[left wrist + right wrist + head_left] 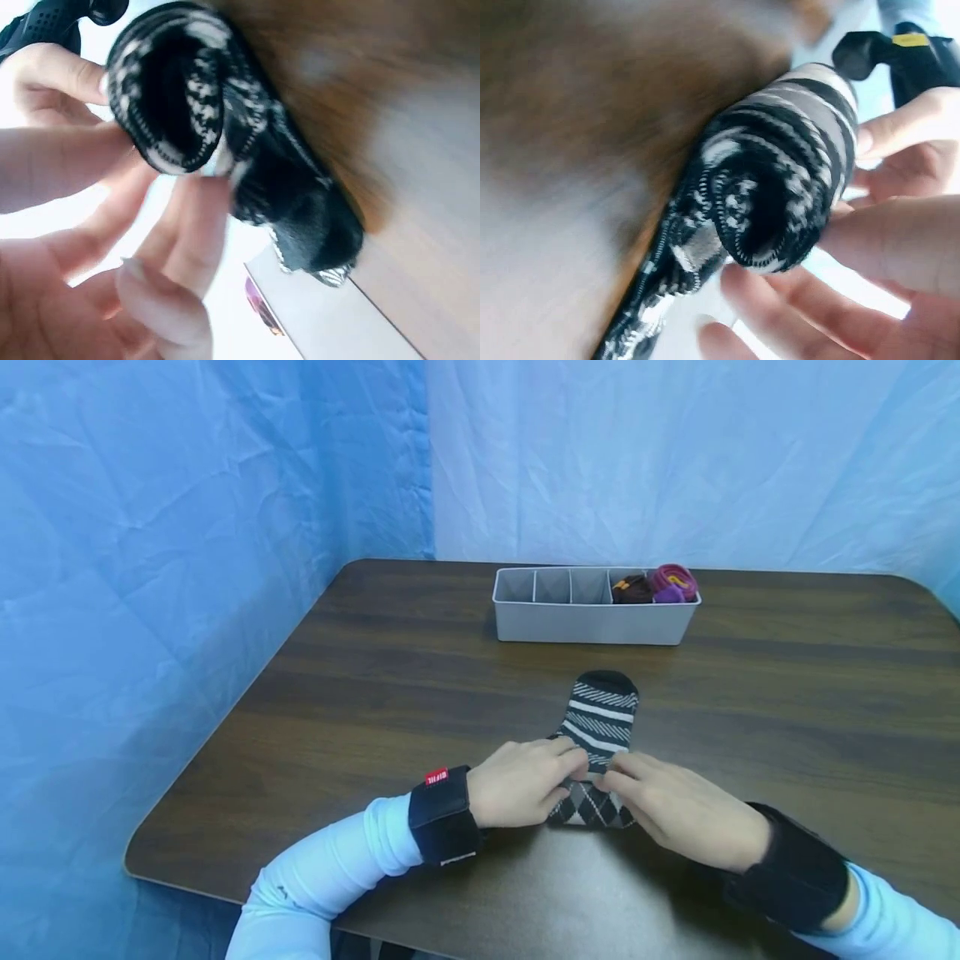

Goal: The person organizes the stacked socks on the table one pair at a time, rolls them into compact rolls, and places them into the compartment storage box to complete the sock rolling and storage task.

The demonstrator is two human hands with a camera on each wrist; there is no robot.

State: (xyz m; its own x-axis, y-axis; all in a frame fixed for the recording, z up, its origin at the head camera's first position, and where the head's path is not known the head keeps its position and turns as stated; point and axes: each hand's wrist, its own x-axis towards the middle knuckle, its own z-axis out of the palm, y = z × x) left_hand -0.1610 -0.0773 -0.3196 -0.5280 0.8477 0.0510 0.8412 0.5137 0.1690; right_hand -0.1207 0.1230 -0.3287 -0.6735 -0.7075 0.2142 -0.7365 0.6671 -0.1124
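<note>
A black, grey and white patterned sock (603, 714) lies on the table, its dark toe pointing away from me. Its near part is rolled into a thick coil (240, 97), seen end-on in both wrist views. With thumb and fingertips, my left hand (525, 783) grips the left end of the coil. At the other end, my right hand (678, 802) pinches the coil (821, 124) between thumb and fingers. The flat foot part stretches out beyond both hands. Whether one sock or a stacked pair is in the roll, I cannot tell.
A grey divided organizer box (588, 622) stands beyond the sock. Its right compartments hold a brown rolled item (632, 590) and a magenta-purple rolled one (673, 583); three compartments on the left are empty. Blue sheeting (660, 460) hangs behind the dark wooden table (360, 710).
</note>
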